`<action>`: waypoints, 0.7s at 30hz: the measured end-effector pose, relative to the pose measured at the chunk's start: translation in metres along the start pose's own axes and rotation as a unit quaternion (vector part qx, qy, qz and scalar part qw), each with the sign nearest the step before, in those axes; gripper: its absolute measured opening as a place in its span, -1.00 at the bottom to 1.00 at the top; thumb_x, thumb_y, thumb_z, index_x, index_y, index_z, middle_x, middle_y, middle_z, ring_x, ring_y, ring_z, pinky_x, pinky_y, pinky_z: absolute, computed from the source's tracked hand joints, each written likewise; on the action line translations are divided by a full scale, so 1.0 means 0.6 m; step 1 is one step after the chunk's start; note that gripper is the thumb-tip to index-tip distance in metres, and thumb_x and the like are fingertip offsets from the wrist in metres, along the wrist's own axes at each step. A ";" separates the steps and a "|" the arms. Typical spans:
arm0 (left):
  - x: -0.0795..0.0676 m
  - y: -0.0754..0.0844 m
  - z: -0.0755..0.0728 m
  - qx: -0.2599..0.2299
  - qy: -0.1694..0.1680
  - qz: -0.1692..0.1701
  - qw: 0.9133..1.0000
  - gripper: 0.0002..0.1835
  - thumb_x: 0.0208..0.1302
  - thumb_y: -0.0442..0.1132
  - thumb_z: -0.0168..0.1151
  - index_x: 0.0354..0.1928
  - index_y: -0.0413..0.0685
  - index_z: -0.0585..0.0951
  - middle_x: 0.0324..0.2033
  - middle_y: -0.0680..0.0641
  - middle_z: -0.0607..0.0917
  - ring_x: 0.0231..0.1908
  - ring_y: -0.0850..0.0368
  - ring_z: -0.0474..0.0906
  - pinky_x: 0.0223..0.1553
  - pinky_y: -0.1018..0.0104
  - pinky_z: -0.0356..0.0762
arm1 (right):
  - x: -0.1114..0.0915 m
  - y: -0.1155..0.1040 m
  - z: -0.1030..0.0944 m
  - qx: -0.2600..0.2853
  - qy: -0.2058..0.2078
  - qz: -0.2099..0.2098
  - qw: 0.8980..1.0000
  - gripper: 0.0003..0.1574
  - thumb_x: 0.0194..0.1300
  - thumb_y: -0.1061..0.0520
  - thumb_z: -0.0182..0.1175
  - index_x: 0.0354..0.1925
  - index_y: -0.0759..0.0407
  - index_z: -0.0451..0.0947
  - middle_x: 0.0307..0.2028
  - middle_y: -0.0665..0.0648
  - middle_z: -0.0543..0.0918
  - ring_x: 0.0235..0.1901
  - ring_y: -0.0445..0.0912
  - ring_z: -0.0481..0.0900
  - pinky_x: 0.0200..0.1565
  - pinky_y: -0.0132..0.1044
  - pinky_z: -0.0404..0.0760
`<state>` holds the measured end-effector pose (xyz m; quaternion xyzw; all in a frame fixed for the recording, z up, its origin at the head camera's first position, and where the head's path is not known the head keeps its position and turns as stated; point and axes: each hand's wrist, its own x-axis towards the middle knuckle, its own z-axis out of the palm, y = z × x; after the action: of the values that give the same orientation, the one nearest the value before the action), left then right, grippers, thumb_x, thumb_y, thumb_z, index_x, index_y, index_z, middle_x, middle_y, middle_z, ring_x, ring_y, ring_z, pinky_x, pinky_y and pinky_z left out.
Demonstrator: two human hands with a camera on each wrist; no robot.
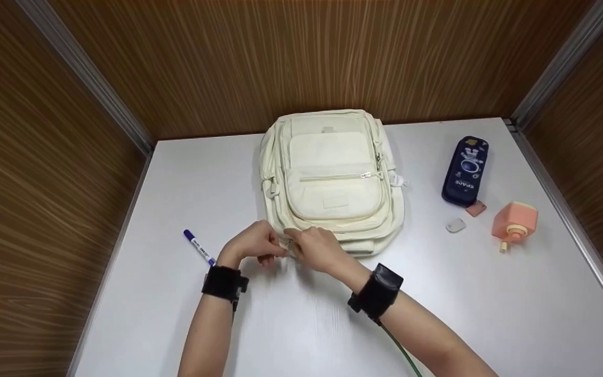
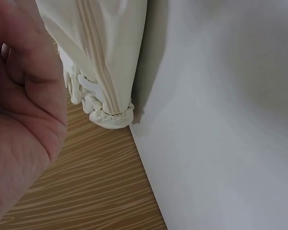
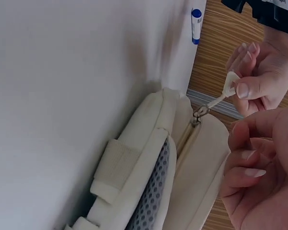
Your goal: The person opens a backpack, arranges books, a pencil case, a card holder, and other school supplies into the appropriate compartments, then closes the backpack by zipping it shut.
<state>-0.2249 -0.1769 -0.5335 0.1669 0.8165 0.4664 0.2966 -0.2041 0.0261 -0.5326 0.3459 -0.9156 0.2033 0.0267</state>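
A cream backpack (image 1: 335, 193) lies front side up on the white table. In the right wrist view, my left hand (image 1: 253, 242) pinches the looped cord of a zipper pull (image 3: 229, 86) between thumb and finger. The cord runs taut to a metal zipper slider (image 3: 197, 116) at the bag's near-left corner. Close beside it, my right hand (image 1: 321, 250) has its curled fingers (image 3: 245, 163) at the bag's edge, holding the fabric there; its thumb is hidden in the right wrist view. The left wrist view shows the bag's side with a long zipper (image 2: 98, 57).
A blue-and-white marker (image 1: 199, 247) lies left of my left hand. On the right are a navy pencil case (image 1: 465, 170), a small pink item (image 1: 476, 208), a small white item (image 1: 455, 225) and a pink pump bottle (image 1: 515, 221). Wood-grain panels (image 1: 333, 57) border the table.
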 end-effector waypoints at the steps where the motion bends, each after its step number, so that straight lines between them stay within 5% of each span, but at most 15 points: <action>1: 0.000 0.001 0.000 -0.001 0.000 0.005 1.000 -0.71 0.09 -0.36 0.37 -0.73 -0.23 0.58 -0.80 -0.04 0.58 -0.79 0.17 0.51 -0.70 0.37 0.48 | -0.001 -0.001 0.002 -0.002 -0.006 -0.001 1.000 -0.64 0.22 0.21 0.24 0.02 0.09 0.63 -0.69 -0.03 0.44 -0.68 -0.15 0.38 -0.65 -0.22 0.40; 4: 0.000 0.001 0.002 -0.003 0.001 0.022 1.000 -0.74 0.10 -0.38 0.36 -0.69 -0.28 0.61 -0.79 -0.02 0.58 -0.78 0.19 0.51 -0.68 0.37 0.49 | -0.004 -0.002 0.007 -0.015 -0.016 -0.010 1.000 -0.64 0.19 0.19 0.27 -0.01 0.01 0.64 -0.68 -0.01 0.45 -0.67 -0.12 0.38 -0.65 -0.20 0.39; 9: 0.001 0.001 0.003 -0.017 -0.009 0.046 0.999 -0.81 0.14 -0.39 0.37 -0.49 -0.47 0.67 -0.73 -0.04 0.64 -0.72 0.21 0.55 -0.61 0.38 0.54 | -0.008 -0.001 0.018 -0.017 -0.031 -0.018 0.999 -0.93 0.21 0.17 0.33 -0.31 0.03 0.62 -0.55 0.06 0.60 -0.57 -0.01 0.56 -0.59 -0.12 0.48; 12: 0.002 -0.001 0.003 -0.030 -0.002 0.049 0.998 -0.83 0.18 -0.37 0.35 -0.42 -0.43 0.71 -0.68 -0.05 0.67 -0.68 0.20 0.57 -0.56 0.38 0.55 | -0.012 0.000 0.028 0.010 -0.030 -0.006 0.999 -0.88 0.22 0.21 0.31 -0.42 0.07 0.56 -0.59 0.03 0.57 -0.56 -0.05 0.56 -0.55 -0.17 0.51; 16: 0.007 -0.007 -0.002 -0.041 0.097 0.011 0.994 -0.83 0.27 -0.36 0.25 -0.38 -0.39 0.68 -0.64 -0.12 0.67 -0.67 0.18 0.57 -0.57 0.38 0.54 | -0.017 0.003 0.042 0.065 0.002 0.006 0.998 -0.92 0.11 0.25 0.32 -0.46 0.13 0.58 -0.66 -0.07 0.48 -0.62 -0.19 0.43 -0.56 -0.31 0.44; 21: 0.021 -0.015 0.003 -0.033 0.262 -0.094 0.960 -0.75 0.41 -0.22 0.13 -0.38 -0.27 0.58 -0.67 -0.07 0.64 -0.69 0.15 0.57 -0.61 0.37 0.48 | -0.016 0.003 0.050 0.077 0.048 0.020 0.996 -0.66 0.19 0.16 0.35 -0.64 0.08 0.47 -0.70 -0.08 0.44 -0.67 -0.20 0.37 -0.57 -0.30 0.45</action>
<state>-0.2334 -0.1734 -0.5462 -0.0480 0.8618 0.4905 0.1203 -0.1954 0.0212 -0.5625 0.3188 -0.9016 0.2898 0.0403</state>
